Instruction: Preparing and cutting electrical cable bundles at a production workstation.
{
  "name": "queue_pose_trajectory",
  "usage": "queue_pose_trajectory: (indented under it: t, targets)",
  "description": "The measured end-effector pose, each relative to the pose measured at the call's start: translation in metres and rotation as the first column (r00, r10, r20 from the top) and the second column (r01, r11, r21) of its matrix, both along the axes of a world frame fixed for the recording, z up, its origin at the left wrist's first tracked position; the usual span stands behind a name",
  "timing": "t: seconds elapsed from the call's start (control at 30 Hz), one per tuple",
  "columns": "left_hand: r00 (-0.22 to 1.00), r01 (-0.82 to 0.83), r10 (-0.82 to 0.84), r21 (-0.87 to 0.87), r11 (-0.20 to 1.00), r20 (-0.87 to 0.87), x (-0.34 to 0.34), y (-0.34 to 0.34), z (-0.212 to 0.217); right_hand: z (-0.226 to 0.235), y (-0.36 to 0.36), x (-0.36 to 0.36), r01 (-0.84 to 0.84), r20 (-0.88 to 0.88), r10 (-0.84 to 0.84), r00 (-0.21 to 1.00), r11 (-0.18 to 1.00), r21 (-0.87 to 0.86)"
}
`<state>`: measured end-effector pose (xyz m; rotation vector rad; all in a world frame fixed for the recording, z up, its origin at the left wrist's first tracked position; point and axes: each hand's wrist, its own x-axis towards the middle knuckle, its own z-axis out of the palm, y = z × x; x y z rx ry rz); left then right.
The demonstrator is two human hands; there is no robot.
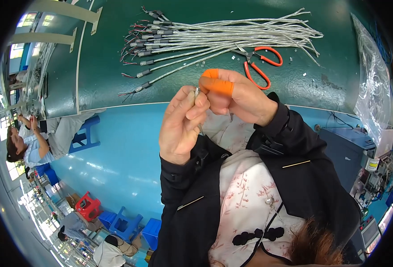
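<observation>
My left hand (pixel 182 118) is closed in a pinch around the end of a silvery cable (pixel 197 91), just off the front edge of the bench. A short piece of that cable hangs below the fingers. Beside it, my right hand (pixel 245 98) is closed, with orange finger covers (pixel 219 85) on two of its fingers. They meet the left fingertips at the cable's end; what they pinch is hidden and slightly blurred. Just beyond lie cutting pliers (pixel 250 55) with red handles. Behind them spreads a bundle of silvery cables (pixel 236 32) with dark sleeves and thin stripped wires at their left ends.
Small clippings are scattered on the green bench (pixel 103 66). Clear plastic bags (pixel 369 84) hang at its right end. A grey cabinet (pixel 345 144) stands at the right. Leftward, a co-worker (pixel 31 144) sits on a blue stool (pixel 86 135); a red stool (pixel 88 206) is farther back.
</observation>
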<state>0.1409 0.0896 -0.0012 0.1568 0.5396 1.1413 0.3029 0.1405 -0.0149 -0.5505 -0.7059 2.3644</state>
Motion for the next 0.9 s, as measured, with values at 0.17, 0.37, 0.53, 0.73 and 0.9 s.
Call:
queue_pose_trajectory:
  t: [0.17, 0.37, 0.53, 0.73, 0.9]
  targets:
    - [0.833, -0.122, 0.264, 0.304, 0.945, -0.486, 0.014, -0.008, 0.003, 0.008, 0.0, 0.004, 0.049, 0.094, -0.06, 0.994, 0.992, 0.112]
    - [0.695, -0.092, 0.348, 0.402, 0.911, -0.629, 0.017, -0.014, 0.009, 0.003, -0.008, -0.006, 0.038, 0.093, -0.045, 0.995, 0.996, 0.082]
    - [0.783, -0.129, 0.325, 0.372, 0.919, -0.531, 0.011, -0.017, 0.008, -0.007, -0.015, -0.016, 0.011, -0.058, -0.012, 0.998, 1.0, -0.018]
    - [0.826, -0.128, 0.295, 0.35, 0.928, -0.48, 0.003, -0.018, 0.002, -0.008, -0.021, -0.019, 0.016, -0.125, -0.024, 0.992, 0.998, -0.061]
    - [0.865, -0.119, 0.232, 0.267, 0.956, -0.445, -0.001, -0.018, -0.005, -0.012, -0.02, -0.017, 0.02, -0.09, -0.023, 0.996, 0.999, -0.032]
